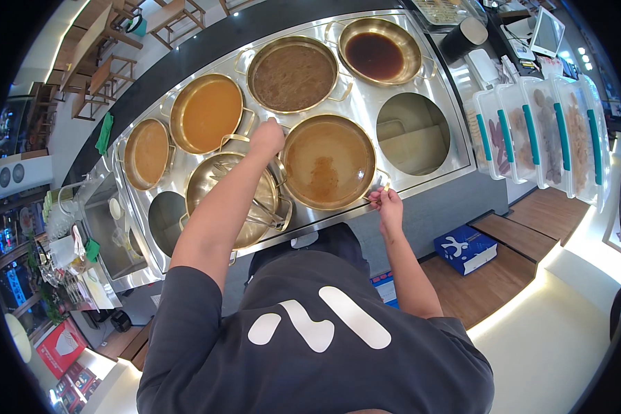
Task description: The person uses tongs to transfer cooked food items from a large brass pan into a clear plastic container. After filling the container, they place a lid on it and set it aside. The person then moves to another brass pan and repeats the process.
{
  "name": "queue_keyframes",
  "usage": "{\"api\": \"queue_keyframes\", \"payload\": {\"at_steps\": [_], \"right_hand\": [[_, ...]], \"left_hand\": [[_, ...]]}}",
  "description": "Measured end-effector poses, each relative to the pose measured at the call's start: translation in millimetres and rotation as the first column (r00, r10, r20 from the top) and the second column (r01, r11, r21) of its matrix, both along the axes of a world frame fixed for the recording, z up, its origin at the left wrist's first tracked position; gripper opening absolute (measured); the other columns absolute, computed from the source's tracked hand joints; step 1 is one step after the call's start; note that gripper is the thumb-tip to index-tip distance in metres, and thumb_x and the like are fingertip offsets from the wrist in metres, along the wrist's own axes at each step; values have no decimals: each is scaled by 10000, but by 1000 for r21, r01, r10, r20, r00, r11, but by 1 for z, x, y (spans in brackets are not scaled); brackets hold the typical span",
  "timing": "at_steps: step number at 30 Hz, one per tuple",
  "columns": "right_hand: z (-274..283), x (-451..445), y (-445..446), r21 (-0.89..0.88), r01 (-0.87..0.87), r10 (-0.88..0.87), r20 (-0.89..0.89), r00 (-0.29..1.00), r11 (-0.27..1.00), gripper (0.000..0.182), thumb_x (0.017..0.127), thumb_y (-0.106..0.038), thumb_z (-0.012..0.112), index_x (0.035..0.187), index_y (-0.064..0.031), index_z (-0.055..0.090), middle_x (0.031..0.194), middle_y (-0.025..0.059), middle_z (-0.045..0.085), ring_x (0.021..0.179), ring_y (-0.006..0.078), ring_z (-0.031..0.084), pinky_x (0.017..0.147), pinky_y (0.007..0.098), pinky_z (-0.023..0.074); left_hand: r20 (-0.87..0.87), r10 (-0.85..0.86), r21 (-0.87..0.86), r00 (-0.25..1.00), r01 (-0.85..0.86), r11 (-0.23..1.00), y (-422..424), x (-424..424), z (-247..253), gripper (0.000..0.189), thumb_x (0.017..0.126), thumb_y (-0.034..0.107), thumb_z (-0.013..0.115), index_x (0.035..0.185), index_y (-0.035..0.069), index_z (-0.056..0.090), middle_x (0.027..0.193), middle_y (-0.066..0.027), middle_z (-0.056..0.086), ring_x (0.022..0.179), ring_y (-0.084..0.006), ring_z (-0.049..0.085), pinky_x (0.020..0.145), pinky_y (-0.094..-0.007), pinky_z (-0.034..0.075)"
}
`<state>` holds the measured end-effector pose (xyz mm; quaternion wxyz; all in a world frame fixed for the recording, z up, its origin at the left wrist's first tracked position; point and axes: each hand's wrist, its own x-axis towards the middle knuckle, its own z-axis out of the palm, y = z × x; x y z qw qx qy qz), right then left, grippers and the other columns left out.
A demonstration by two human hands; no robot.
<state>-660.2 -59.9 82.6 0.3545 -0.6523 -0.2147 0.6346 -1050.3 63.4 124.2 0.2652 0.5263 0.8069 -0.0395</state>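
A wide brass-coloured pan (359, 127) of thin brown liquid is in front of me, with darker sediment near its centre. My left hand (268, 137) is closed at its upper-left side, where a loop handle shows beside the fist; the fingers' hold is partly hidden. At the lower right, the fingers of my right hand (386, 203) are closed on the pan's other handle (383, 181). Under my left forearm stands another brass pan (202, 178) without liquid, with metal utensils (261, 213) lying in it.
Farther back on the steel counter (359, 93) are pans of brown broth (292, 77), dark liquid (373, 56), orange soup (209, 116) and paler soup (147, 155). A round well (413, 133) opens on the right, another (163, 220) on the left. Lidded bins (538, 134) stand right.
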Motion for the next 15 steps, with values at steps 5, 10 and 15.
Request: {"api": "queue_keyframes", "payload": {"at_steps": [5, 10, 15], "right_hand": [[9, 2, -6, 26, 19, -19, -28, 999, 999, 200, 1139, -155, 482, 1129, -25, 633, 956, 71, 714, 853, 161, 702, 767, 288, 570], [26, 14, -2, 126, 58, -55, -24, 998, 990, 191, 1136, -147, 486, 1113, -26, 631, 939, 67, 711, 845, 163, 702, 765, 292, 568], [50, 43, 24, 126, 28, -31, 25, 999, 992, 176, 1131, -153, 500, 1098, -39, 631, 927, 55, 706, 830, 156, 698, 767, 294, 562]], "left_hand": [[47, 24, 120, 999, -30, 992, 2, -12, -8, 247, 1011, 133, 514, 1198, 39, 643, 1143, -243, 723, 1115, -428, 684, 941, -535, 535], [181, 53, 270, 982, -102, 958, -1, -10, -2, 196, 1046, 224, 544, 1140, 93, 656, 1077, -217, 733, 1051, -433, 685, 880, -540, 523], [233, 66, 293, 970, -135, 947, 17, 12, 10, 210, 1057, 285, 570, 1125, 110, 663, 1055, -195, 739, 1030, -425, 688, 862, -524, 528]]}}
